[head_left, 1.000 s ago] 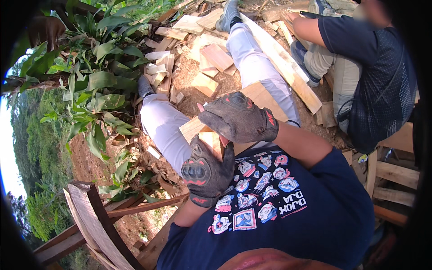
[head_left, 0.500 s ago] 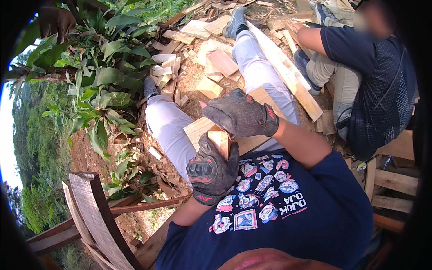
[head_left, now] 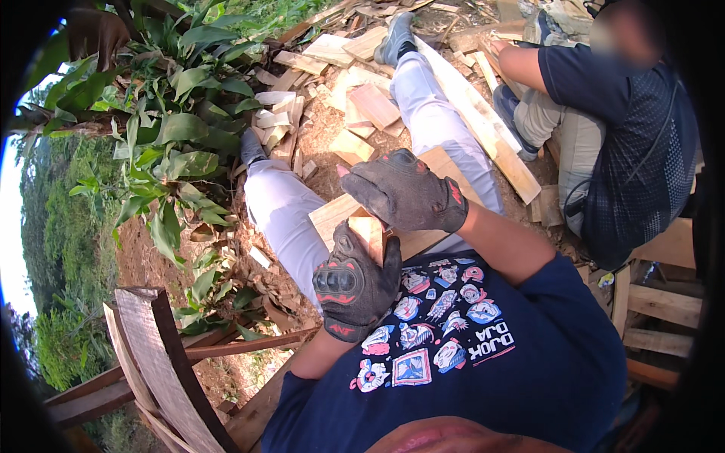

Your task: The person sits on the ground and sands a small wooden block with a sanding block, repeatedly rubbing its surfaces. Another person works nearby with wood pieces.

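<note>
Across the person's thighs, in the head view, lies a flat wooden board [head_left: 332, 217]. By its near edge, toward the left end, the gloved left hand [head_left: 355, 283] grasps a small wooden block [head_left: 368, 232] between thumb and fingers. Over the board's middle, the gloved right hand [head_left: 405, 192] curls beside the block; whether its fingers grip anything is hidden.

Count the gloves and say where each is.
2: one on the left hand, holding a small wood block; one on the right hand, above it in the picture. The co-worker may wear others, hidden from view.
</note>
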`<state>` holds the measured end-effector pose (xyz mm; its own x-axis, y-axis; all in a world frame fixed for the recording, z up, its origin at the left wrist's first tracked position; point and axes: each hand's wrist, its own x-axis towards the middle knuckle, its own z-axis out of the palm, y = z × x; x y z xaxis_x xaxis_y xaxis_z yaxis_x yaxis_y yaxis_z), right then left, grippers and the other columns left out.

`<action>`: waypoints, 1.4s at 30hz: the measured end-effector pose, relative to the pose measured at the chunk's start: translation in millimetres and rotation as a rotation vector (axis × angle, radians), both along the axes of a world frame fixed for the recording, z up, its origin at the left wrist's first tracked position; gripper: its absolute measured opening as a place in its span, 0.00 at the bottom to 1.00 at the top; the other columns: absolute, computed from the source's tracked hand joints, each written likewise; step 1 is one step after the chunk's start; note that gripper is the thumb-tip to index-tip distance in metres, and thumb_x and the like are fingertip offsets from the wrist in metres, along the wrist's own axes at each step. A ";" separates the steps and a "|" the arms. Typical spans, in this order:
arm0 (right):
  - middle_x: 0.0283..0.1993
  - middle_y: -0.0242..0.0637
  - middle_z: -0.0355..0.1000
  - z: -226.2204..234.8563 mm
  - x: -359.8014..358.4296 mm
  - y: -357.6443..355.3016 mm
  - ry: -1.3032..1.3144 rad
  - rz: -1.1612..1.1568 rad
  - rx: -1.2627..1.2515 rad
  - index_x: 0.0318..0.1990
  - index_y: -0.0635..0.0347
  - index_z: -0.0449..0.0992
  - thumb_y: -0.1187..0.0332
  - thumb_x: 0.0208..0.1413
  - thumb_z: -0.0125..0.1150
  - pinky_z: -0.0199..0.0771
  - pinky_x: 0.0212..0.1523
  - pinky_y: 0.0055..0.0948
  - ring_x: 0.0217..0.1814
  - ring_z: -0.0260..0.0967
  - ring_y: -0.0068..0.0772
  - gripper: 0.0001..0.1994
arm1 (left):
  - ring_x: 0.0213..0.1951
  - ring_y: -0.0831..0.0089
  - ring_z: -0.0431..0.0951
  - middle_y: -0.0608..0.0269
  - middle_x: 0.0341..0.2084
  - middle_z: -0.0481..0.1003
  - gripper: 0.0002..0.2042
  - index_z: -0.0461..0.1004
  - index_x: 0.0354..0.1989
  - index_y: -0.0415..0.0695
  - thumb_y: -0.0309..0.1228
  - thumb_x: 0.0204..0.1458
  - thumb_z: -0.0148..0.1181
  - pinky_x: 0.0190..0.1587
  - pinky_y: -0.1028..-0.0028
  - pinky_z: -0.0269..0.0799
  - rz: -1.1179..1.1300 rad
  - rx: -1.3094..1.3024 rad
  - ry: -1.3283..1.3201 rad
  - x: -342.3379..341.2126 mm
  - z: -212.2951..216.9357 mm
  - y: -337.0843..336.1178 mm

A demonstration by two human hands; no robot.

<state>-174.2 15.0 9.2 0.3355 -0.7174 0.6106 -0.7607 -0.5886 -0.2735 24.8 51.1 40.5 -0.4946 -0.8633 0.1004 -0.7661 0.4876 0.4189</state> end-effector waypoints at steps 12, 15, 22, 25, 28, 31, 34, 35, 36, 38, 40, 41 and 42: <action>0.37 0.47 0.76 -2.1 -0.2 -5.2 -0.103 -0.032 0.032 0.50 0.66 0.76 0.67 0.60 0.62 0.78 0.40 0.52 0.40 0.80 0.55 0.14 | 0.27 0.48 0.83 0.44 0.31 0.80 0.34 0.68 0.62 0.27 0.42 0.57 0.73 0.31 0.54 0.77 -0.040 -0.084 0.005 0.7 -5.6 1.5; 0.36 0.46 0.76 -18.9 -3.6 -6.9 -0.058 -0.079 0.136 0.47 0.64 0.75 0.69 0.61 0.60 0.78 0.40 0.51 0.40 0.80 0.54 0.11 | 0.27 0.49 0.84 0.44 0.31 0.81 0.35 0.69 0.63 0.27 0.42 0.56 0.73 0.31 0.54 0.77 -0.047 -0.095 -0.016 -1.2 -5.2 -2.0; 0.39 0.44 0.76 -40.6 -10.3 -4.1 -0.028 -0.079 0.226 0.53 0.66 0.75 0.71 0.61 0.61 0.77 0.36 0.48 0.38 0.80 0.50 0.15 | 0.31 0.46 0.83 0.41 0.34 0.80 0.33 0.69 0.60 0.29 0.44 0.58 0.72 0.35 0.53 0.76 -0.004 0.037 -0.024 -3.5 -0.7 1.3; 0.41 0.43 0.78 -4.6 4.4 5.1 -0.050 -0.056 0.033 0.53 0.66 0.76 0.70 0.60 0.61 0.78 0.37 0.47 0.39 0.81 0.51 0.16 | 0.27 0.51 0.83 0.45 0.30 0.80 0.33 0.69 0.61 0.29 0.44 0.57 0.72 0.30 0.55 0.75 -0.037 0.035 -0.008 -4.0 2.5 -2.3; 0.46 0.42 0.79 -4.8 5.8 6.5 -0.020 -0.077 0.065 0.60 0.69 0.74 0.68 0.56 0.63 0.79 0.37 0.46 0.40 0.81 0.51 0.24 | 0.27 0.50 0.83 0.44 0.31 0.80 0.33 0.69 0.60 0.29 0.44 0.58 0.72 0.31 0.55 0.75 -0.024 0.025 -0.011 -3.0 -1.9 -4.1; 0.46 0.42 0.79 -40.1 -3.3 0.7 0.053 -0.141 0.217 0.60 0.68 0.74 0.65 0.54 0.66 0.79 0.36 0.48 0.40 0.81 0.51 0.26 | 0.27 0.48 0.83 0.42 0.32 0.80 0.33 0.69 0.59 0.28 0.44 0.58 0.72 0.31 0.54 0.76 0.013 -0.082 -0.025 -0.9 -8.7 -2.3; 0.45 0.43 0.78 -78.4 -9.1 -2.6 0.099 -0.176 0.350 0.61 0.68 0.74 0.63 0.53 0.68 0.79 0.37 0.50 0.41 0.81 0.51 0.29 | 0.40 0.40 0.83 0.35 0.41 0.80 0.34 0.69 0.60 0.28 0.46 0.59 0.72 0.42 0.49 0.77 0.102 0.152 -0.062 -7.0 12.7 -2.3; 0.45 0.43 0.78 -77.3 -13.9 -0.1 0.115 -0.185 0.394 0.61 0.68 0.74 0.63 0.53 0.67 0.79 0.37 0.50 0.41 0.81 0.51 0.29 | 0.46 0.37 0.84 0.32 0.46 0.80 0.34 0.69 0.61 0.28 0.47 0.60 0.71 0.47 0.47 0.78 0.124 0.292 -0.067 -10.5 15.8 -4.7; 0.45 0.43 0.78 -71.5 -14.4 1.7 0.116 -0.178 0.435 0.62 0.68 0.74 0.64 0.53 0.67 0.79 0.37 0.50 0.41 0.81 0.51 0.29 | 0.45 0.36 0.84 0.32 0.45 0.80 0.34 0.69 0.60 0.28 0.47 0.60 0.71 0.47 0.47 0.78 0.114 0.249 -0.074 -10.1 14.9 -2.8; 0.45 0.44 0.78 -45.7 -5.4 5.7 -0.003 -0.077 0.205 0.62 0.68 0.74 0.65 0.55 0.65 0.80 0.38 0.50 0.41 0.81 0.51 0.27 | 0.44 0.35 0.84 0.31 0.45 0.80 0.34 0.69 0.60 0.28 0.48 0.59 0.71 0.46 0.47 0.78 0.089 0.176 -0.094 -6.3 10.1 2.6; 0.45 0.44 0.78 -17.8 -0.6 7.8 -0.043 -0.024 0.098 0.62 0.67 0.74 0.65 0.56 0.63 0.80 0.39 0.49 0.42 0.81 0.51 0.26 | 0.43 0.36 0.84 0.32 0.45 0.80 0.35 0.68 0.60 0.28 0.48 0.59 0.72 0.45 0.47 0.78 0.063 0.213 -0.039 -2.8 10.7 1.8; 0.45 0.44 0.78 -6.1 0.8 8.2 -0.030 -0.017 0.107 0.62 0.67 0.74 0.66 0.57 0.63 0.80 0.39 0.49 0.42 0.81 0.51 0.26 | 0.42 0.36 0.84 0.32 0.45 0.80 0.35 0.68 0.61 0.28 0.48 0.59 0.72 0.44 0.47 0.78 0.050 0.230 -0.013 -1.3 10.9 1.4; 0.45 0.44 0.78 -0.7 2.9 7.8 -0.017 -0.005 0.111 0.62 0.67 0.74 0.66 0.57 0.62 0.79 0.40 0.49 0.43 0.81 0.51 0.25 | 0.41 0.37 0.84 0.33 0.44 0.80 0.35 0.68 0.61 0.28 0.48 0.59 0.72 0.44 0.47 0.78 0.057 0.182 -0.035 0.7 8.7 2.6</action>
<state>-171.4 22.8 8.5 0.3220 -0.7825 0.5329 -0.7581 -0.5502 -0.3499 25.5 53.8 49.2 -0.4444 -0.8925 -0.0768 -0.8063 0.3611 0.4685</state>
